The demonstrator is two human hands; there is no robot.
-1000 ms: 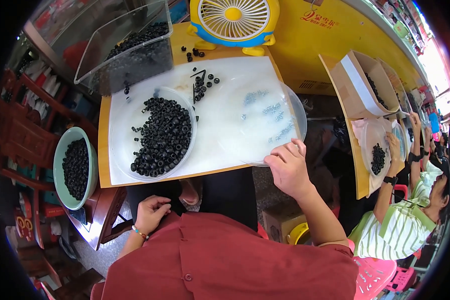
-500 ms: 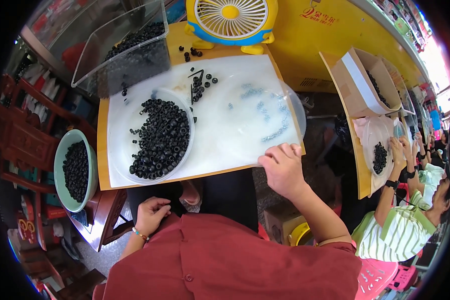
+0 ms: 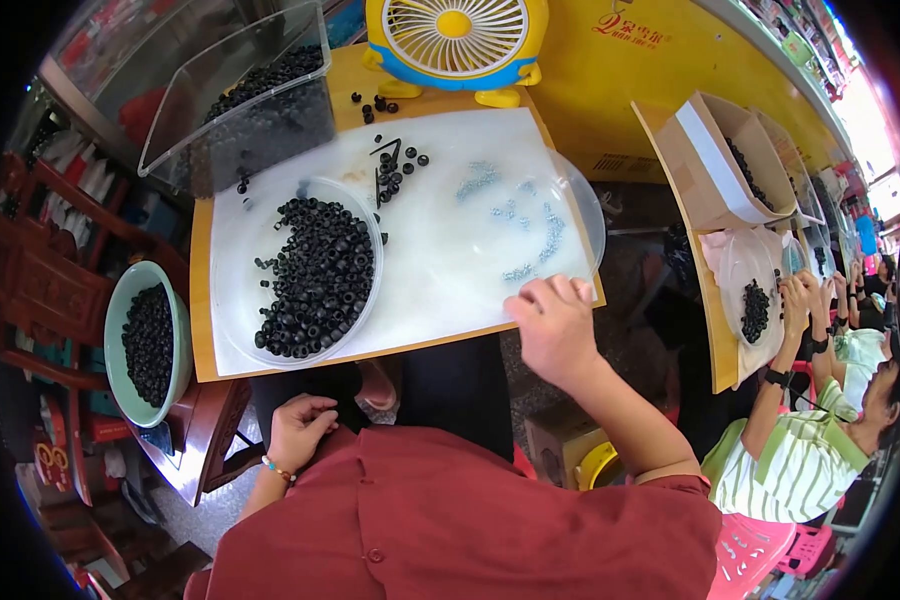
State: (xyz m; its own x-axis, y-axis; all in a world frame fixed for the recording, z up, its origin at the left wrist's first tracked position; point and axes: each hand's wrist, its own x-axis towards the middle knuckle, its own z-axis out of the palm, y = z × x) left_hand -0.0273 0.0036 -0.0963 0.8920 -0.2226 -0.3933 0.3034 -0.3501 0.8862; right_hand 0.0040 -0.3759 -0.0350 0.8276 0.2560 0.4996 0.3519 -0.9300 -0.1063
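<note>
Fingers point(image 3: 560, 293) of right hand point(image 3: 555, 328) at white board's point(image 3: 450, 260) near edge.

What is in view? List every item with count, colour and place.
Black rings: many, black, heaped in the clear dish.
Clear dish: one, transparent, left on the white mat.
White mat: one, on the wooden board.
Metal bits: many, silvery, right on the mat.
Clear bin: one, far left, holding black rings.
Green bowl: one, left of the board.
Fan: one, yellow and blue, far edge.
Co-worker: one, striped shirt, right.
Left hand: at the lap, empty.
Right hand: on the mat's near right corner.
</note>
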